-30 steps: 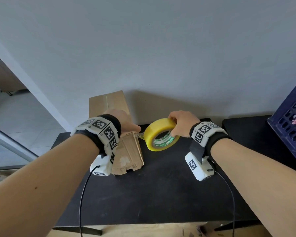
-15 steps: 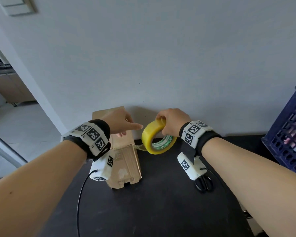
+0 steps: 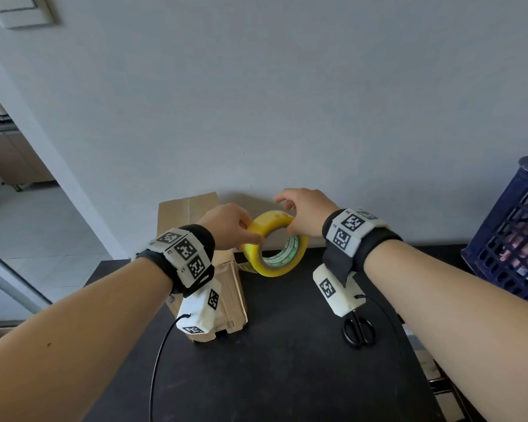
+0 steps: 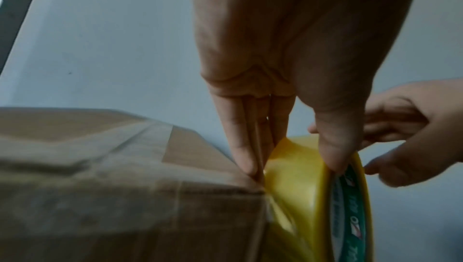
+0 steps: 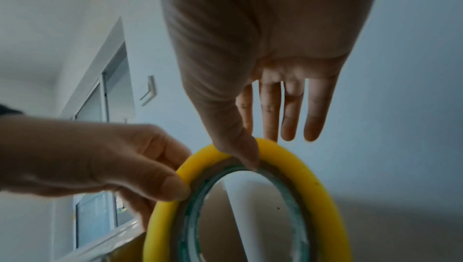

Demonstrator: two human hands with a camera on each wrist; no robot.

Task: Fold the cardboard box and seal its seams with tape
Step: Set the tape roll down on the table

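A small brown cardboard box [image 3: 230,287] stands on the black table [image 3: 287,367], half hidden behind my left wrist. A yellow tape roll [image 3: 276,248] hovers upright just right of the box's top corner. A short strip of tape [image 3: 246,266] runs from the roll to that corner. My left hand [image 3: 252,236] pinches the roll's left rim, thumb on the side face, fingers on the outer band [image 4: 300,177]. My right hand [image 3: 287,214] is above the roll with straight fingers; only its thumb [image 5: 240,153] touches the rim. An older tape strip lies along the box [image 4: 125,187] top.
Black scissors [image 3: 358,330] lie on the table under my right wrist. A dark blue crate [image 3: 512,239] stands at the right edge. A flat piece of cardboard [image 3: 186,214] leans against the grey wall behind the box. The table's left edge borders a doorway.
My left hand left the box top and took hold of the tape roll's left rim. My right hand loosened its grasp on the roll, its fingers now straight. The roll rose slightly.
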